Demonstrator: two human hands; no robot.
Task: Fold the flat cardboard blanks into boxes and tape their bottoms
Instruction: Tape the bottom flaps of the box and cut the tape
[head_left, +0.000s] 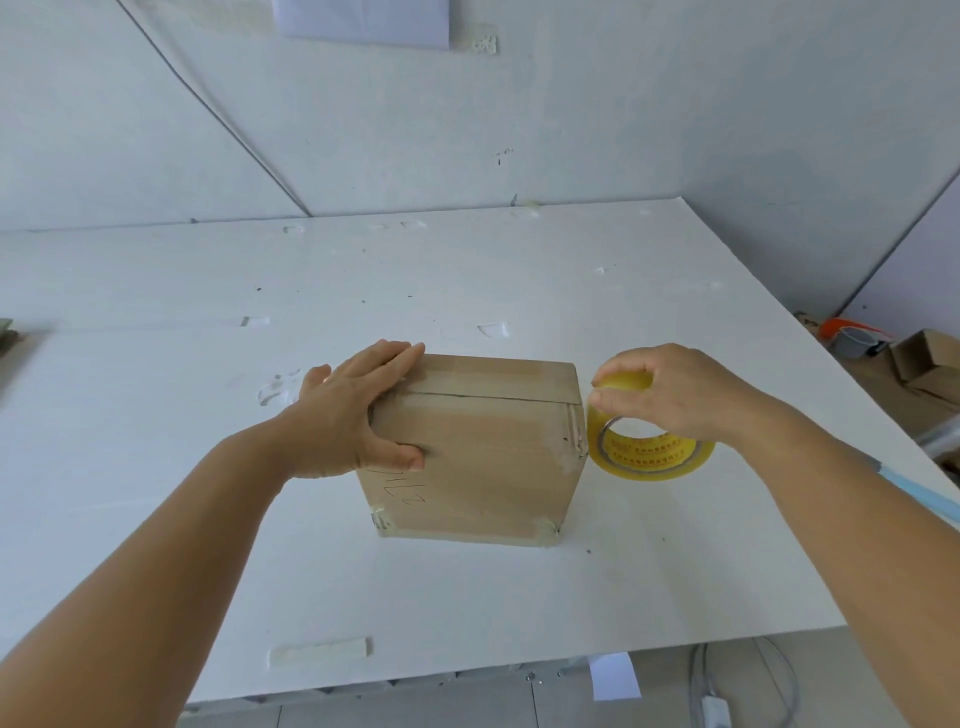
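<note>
Standing near the middle of the white table (519, 597), the cardboard box (483, 457) has its flaps closed on top with the seam still visible (old tape remnants cling to its lower corners). The left hand (353, 410) lies flat over the box's left upper edge, fingers straight and thumb pressing the near face. The right hand (670, 389) pinches the yellow tape roll (652, 447), which sits just beside the box's right edge, apparently touching it. Risk: if the left hand eases off, the flaps may spring apart or the box slide, laying the tape crooked.
</note>
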